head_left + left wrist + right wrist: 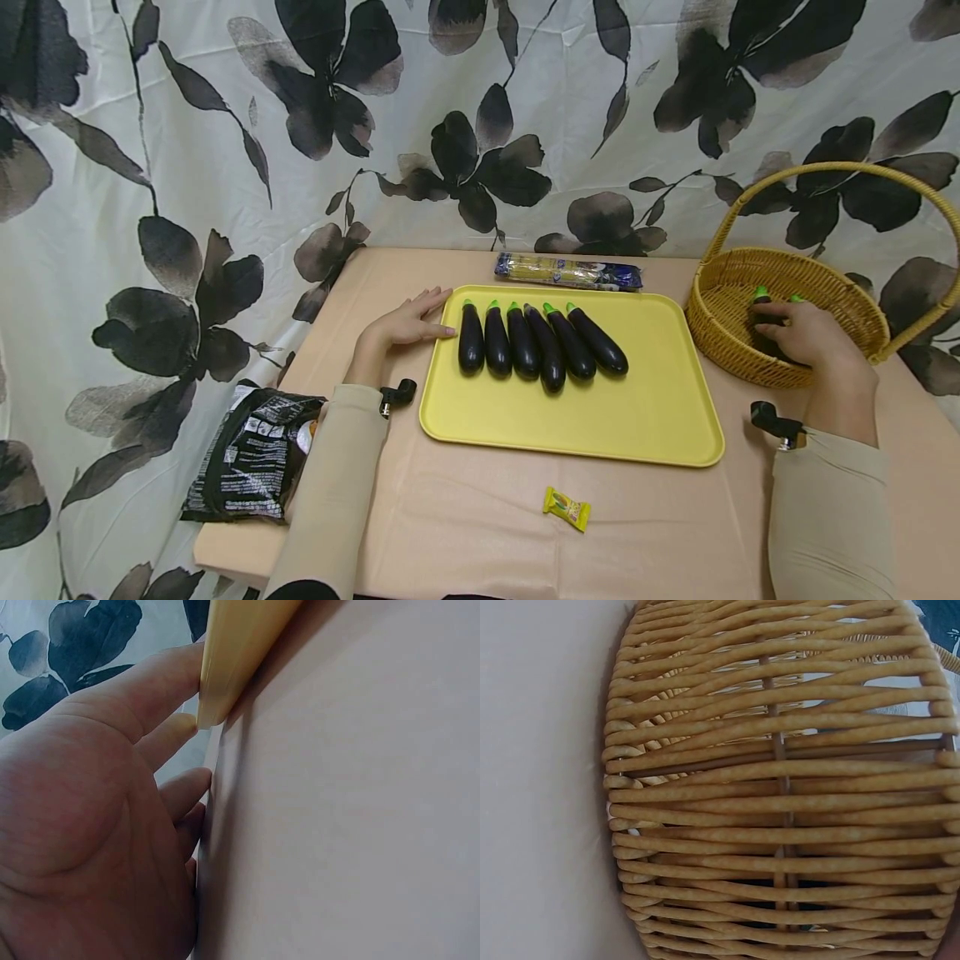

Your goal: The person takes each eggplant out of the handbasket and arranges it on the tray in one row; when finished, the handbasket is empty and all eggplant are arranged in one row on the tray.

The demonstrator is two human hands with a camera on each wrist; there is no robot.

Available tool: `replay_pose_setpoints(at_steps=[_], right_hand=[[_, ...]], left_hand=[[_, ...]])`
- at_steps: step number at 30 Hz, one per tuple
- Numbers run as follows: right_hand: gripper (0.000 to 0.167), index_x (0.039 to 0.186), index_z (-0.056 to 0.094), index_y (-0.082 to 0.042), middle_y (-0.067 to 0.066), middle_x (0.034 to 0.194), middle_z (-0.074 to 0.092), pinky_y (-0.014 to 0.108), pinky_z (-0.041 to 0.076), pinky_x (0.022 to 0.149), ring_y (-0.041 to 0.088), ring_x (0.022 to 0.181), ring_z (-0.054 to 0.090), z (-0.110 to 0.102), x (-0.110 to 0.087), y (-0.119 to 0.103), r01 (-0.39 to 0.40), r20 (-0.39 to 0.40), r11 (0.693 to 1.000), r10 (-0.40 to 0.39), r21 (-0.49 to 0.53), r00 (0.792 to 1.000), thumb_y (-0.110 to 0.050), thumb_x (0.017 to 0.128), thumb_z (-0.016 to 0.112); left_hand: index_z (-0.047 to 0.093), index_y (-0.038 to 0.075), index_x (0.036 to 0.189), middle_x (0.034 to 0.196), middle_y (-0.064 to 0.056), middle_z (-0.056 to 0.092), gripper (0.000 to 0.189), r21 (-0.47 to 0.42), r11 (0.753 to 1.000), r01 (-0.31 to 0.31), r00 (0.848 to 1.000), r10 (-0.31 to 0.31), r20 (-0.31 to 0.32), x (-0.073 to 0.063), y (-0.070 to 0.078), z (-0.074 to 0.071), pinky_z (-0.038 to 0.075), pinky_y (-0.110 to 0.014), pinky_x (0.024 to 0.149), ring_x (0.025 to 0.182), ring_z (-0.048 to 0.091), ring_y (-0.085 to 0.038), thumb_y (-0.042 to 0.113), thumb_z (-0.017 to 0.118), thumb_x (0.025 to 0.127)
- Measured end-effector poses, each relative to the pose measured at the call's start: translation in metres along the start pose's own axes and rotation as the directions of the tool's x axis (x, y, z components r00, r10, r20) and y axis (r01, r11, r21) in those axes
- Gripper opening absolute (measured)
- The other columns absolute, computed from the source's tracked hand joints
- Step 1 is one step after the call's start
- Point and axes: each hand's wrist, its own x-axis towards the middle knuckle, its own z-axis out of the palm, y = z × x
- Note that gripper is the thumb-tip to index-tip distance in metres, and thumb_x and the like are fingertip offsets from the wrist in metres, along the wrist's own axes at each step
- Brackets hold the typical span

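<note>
Several dark purple eggplants point(524, 342) lie side by side in a slanting row on the yellow tray point(570, 425), green stems towards the back. My left hand point(408, 321) rests at the tray's left edge, its fingers fairly straight. In the left wrist view, the thumb side of that hand touches the tray's rim point(240, 645). My right hand point(817, 337) reaches into the wicker basket point(720, 333) and grips an eggplant point(761, 312) there. A second green stem shows beside that hand, which hides most of what lies under it. Only the basket's woven side fills the right wrist view.
Behind the tray lies a long blue-and-yellow packet point(567, 272). A small yellow wrapped packet point(567, 509) sits in front of it. At the table's left edge, beside my left forearm, is a black bag point(255, 454). The basket's tall handle point(832, 167) arches above its opening.
</note>
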Motion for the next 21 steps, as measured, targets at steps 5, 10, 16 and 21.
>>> replay_pose_setpoints(at_steps=[5,10,16,21], right_hand=[[0.054,0.155,0.039,0.004,0.046,0.14,0.042,0.08,0.038,0.104,0.061,0.124,0.044,0.0,-0.002,0.0,-0.027,-0.019,0.999,0.027,0.023,0.999,-0.024,0.111,0.049],[0.059,0.159,0.034,0.001,0.047,0.143,0.038,0.08,0.038,0.103,0.061,0.127,0.04,0.001,-0.003,-0.001,-0.053,-0.07,0.996,0.058,0.07,0.996,-0.032,0.112,0.045],[0.063,0.163,0.029,-0.007,0.045,0.155,0.03,0.083,0.03,0.107,0.066,0.138,0.03,0.002,-0.003,-0.006,-0.093,-0.194,0.985,0.12,0.146,0.974,-0.04,0.111,0.044],[0.065,0.163,0.034,-0.014,0.04,0.15,0.041,0.07,0.05,0.094,0.058,0.129,0.043,0.002,-0.002,-0.015,-0.058,-0.311,0.973,0.128,0.226,0.942,-0.048,0.109,0.046]], left_hand=[[0.022,0.025,0.168,0.177,-0.006,0.006,0.097,0.007,1.0,0.007,1.0,-0.007,0.003,0.0,0.001,0.0,-0.008,-0.051,0.133,0.164,-0.004,-0.027,0.055,0.073,0.092],[0.022,0.026,0.168,0.177,-0.004,0.006,0.096,0.008,1.0,0.016,1.0,-0.016,0.002,0.0,0.0,0.0,-0.007,-0.051,0.133,0.164,-0.003,-0.026,0.056,0.073,0.092],[0.022,0.026,0.168,0.177,-0.006,0.007,0.097,0.007,1.0,0.013,1.0,-0.013,0.001,0.001,0.0,0.0,-0.007,-0.052,0.133,0.164,-0.003,-0.027,0.058,0.073,0.091],[0.022,0.026,0.168,0.177,-0.005,0.006,0.097,0.01,1.0,0.01,1.0,-0.01,0.0,0.002,-0.001,0.0,-0.007,-0.051,0.133,0.164,-0.003,-0.027,0.059,0.072,0.092]])
